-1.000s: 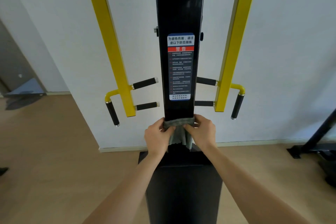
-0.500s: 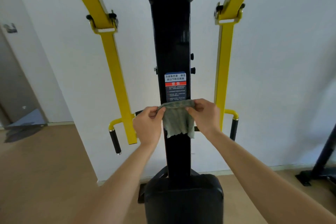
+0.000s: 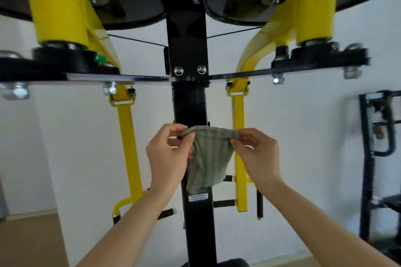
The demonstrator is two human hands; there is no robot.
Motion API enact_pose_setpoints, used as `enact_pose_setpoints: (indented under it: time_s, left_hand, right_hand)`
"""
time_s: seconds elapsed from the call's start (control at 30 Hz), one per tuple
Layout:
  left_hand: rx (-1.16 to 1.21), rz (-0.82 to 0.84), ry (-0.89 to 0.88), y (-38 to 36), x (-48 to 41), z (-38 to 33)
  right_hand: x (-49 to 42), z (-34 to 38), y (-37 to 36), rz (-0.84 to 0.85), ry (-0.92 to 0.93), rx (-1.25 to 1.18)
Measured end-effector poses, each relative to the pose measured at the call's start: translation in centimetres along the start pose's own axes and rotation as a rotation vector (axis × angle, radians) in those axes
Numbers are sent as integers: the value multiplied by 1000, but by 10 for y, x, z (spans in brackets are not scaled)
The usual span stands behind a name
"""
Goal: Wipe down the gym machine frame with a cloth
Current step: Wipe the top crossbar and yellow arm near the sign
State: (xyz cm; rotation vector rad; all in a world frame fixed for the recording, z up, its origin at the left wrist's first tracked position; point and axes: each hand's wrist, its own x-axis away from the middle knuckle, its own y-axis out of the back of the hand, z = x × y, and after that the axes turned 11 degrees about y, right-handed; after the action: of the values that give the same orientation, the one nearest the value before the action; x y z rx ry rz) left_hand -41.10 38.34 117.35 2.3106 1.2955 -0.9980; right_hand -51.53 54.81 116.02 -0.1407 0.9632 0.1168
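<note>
From the head camera, your only view here, you look up the black upright post (image 3: 189,104) of the machine, with the grey-green cloth (image 3: 209,158) held in front of it between your two hands. Your left hand (image 3: 167,158) pinches the cloth's left top corner between thumb and forefinger, and the other fingers are loosely curled. Your right hand (image 3: 258,158) pinches the right top corner the same way, so both hands are clamped on the cloth. The stretched top edge runs side to side, square across the post, and the rest hangs straight down over the warning label (image 3: 198,197), of which only the lowest strip shows. The cloth sits a little to the right of the post, its right part overhanging toward the right yellow arm (image 3: 238,115). I cannot tell whether the fabric presses on the metal or only hangs before it. The post's long axis is vertical, running up from the cloth to the bolted black crossbar (image 3: 238,76) well above your fingers. What matters for the coming stroke is that the cloth's edge lies crosswise to that axis, so it would likely travel along the post, up or down. Neither hand is nearer, since both meet the cloth at the same height. The left yellow arm (image 3: 128,136) stands apart on the other side.
</note>
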Motion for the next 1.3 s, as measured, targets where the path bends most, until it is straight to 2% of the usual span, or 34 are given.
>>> enact_pose_setpoints:
  time_s: [0.27,0.5,0.6,0.7,0.87,1.03,1.13,1.3]
  left_hand:
    - [190,78,-187,-10,-17,-104]
    - [213,188,-235,-55,-30,-142]
    - [160,230,-216,-82,-27,-152]
    - [127,242,-185,-102,-20,-158]
    - [-14,178,-261,-124,-2,-183]
    - [-137,121,-369,-146,13,-224]
    - [-273,22,-425,-158,19,-251]
    - [-349,-140,-528,-169,21,-311]
  right_hand:
    - [-23,97,47,-90,397,141]
    - [-57,127,109,-284,786,666]
    - [-70,128,135,-281,889,799]
    - [-80,129,163,-260,799,783]
    - [-109,121,206,-131,400,542]
    - [-151,108,236,-97,328,360]
    - [-176,106,248,-46,250,183]
    - [-210,129,253,-163,244,-11]
